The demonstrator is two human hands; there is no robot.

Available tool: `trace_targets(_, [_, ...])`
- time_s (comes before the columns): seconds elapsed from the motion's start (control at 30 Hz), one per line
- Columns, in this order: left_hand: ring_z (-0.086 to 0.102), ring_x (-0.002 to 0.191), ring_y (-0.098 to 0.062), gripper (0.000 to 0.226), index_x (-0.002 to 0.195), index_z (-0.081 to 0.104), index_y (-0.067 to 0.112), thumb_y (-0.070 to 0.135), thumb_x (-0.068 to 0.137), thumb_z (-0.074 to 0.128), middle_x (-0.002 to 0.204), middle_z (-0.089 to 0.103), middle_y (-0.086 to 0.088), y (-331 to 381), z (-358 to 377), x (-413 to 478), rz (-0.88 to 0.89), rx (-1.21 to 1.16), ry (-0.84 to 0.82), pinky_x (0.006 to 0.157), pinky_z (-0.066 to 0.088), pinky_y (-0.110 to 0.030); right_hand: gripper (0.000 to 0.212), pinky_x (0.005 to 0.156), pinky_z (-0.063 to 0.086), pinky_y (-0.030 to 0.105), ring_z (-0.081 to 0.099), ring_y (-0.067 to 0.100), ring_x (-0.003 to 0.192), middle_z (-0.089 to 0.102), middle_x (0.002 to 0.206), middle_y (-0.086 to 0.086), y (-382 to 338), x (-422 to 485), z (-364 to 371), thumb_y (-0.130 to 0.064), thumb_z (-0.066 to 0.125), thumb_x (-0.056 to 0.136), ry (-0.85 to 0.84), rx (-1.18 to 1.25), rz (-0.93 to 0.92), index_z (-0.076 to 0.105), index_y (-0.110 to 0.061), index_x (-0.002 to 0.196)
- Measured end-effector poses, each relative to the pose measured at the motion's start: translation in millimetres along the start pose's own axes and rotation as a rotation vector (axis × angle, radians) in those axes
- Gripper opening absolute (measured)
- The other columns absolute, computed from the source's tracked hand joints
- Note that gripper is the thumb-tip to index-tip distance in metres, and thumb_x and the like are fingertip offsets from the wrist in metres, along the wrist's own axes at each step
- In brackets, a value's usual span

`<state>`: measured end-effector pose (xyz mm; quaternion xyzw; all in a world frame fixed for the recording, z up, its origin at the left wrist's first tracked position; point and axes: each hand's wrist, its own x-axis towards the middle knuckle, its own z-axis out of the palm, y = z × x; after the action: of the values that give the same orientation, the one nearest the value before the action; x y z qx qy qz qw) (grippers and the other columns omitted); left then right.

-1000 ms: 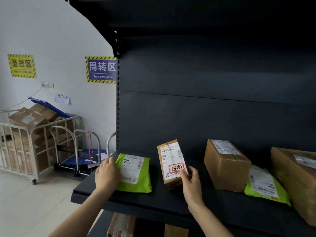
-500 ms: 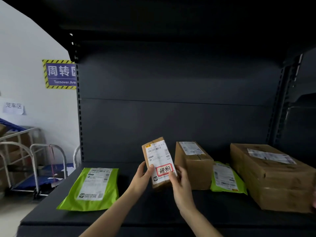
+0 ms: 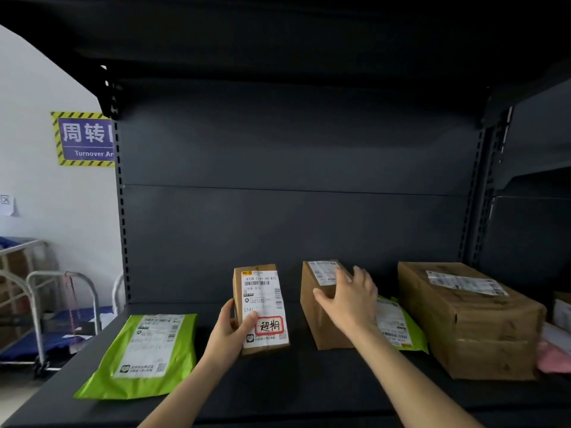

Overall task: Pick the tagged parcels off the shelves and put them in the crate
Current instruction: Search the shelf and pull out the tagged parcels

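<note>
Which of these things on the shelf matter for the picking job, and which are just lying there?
Job: tagged box, gripped by left hand; right hand, open.
Lying about, no red tag showing: middle box by the right hand, left bag, right bag, big box, sign.

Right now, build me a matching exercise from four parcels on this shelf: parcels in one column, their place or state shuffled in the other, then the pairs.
Parcels
1. stamped box
2. left green bag
3. middle brown box
4. big brown box

Place or state
a. right hand spread over it
b. lying flat, untouched, near the left end of the shelf
c. gripped by the left hand
d. furthest right of the four

Pairs: 1-c, 2-b, 3-a, 4-d
</note>
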<state>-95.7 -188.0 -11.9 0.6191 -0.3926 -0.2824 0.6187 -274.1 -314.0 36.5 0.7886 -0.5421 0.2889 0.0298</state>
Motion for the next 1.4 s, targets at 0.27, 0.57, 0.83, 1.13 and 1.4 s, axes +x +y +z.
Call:
trace_targets(0.27, [0.068,0.086,-0.017,0.063,0.143,0.029,0.018,0.026,0.089,0.059,0.108,0.065,-0.009,2,-24,-5,-0.01,0.013,0.065,0.063,0.055,-0.024,0.077,0.092,0.038,0.038,0.038,0.033,0.117,0.035,0.134,0.014,-19,-16,-1,-0.07,0.046,0.074,-0.205,-0.034,0.038,0.03,-0.032,0.14])
trace_targets(0.57, [0.067,0.081,-0.016,0.053,0.138,0.036,0.015,0.028,0.09,0.056,0.097,0.065,-0.004,18,-44,-11,0.005,-0.062,0.139,0.06,0.054,-0.024,0.081,0.104,0.034,0.037,0.027,0.032,0.132,0.02,0.149,0.013,-62,-53,4,-0.076,0.039,0.076,-0.163,0.042,-0.057,0.024,-0.032,0.142])
trace_targets(0.83, [0.067,0.081,-0.017,0.047,0.133,0.04,0.015,0.029,0.091,0.056,0.093,0.066,-0.004,53,-42,-22,0.109,-0.136,0.137,0.065,0.053,-0.027,0.056,0.107,0.033,0.032,0.033,0.02,0.133,0.038,0.144,0.008,-8,-74,9,-0.047,0.04,0.093,0.005,0.358,-0.074,0.037,-0.017,0.139])
trace_targets(1.13, [0.07,0.083,-0.014,0.047,0.133,0.038,0.021,0.032,0.09,0.055,0.103,0.067,0.0,85,37,-30,0.182,-0.133,-0.104,0.063,0.059,-0.022,0.051,0.103,0.037,0.03,0.04,0.023,0.125,0.044,0.136,0.007,79,-82,4,-0.041,0.044,0.094,-0.017,0.152,0.06,0.039,-0.014,0.137])
trace_targets(1.4, [0.071,0.083,-0.01,0.053,0.136,0.034,0.023,0.032,0.089,0.057,0.101,0.069,0.005,64,135,-47,0.142,0.04,-0.228,0.071,0.059,-0.027,0.063,0.109,0.034,0.032,0.028,0.025,0.134,0.025,0.149,0.007,141,-60,2,-0.023,0.048,0.091,-0.222,-0.016,0.0,0.019,-0.017,0.147])
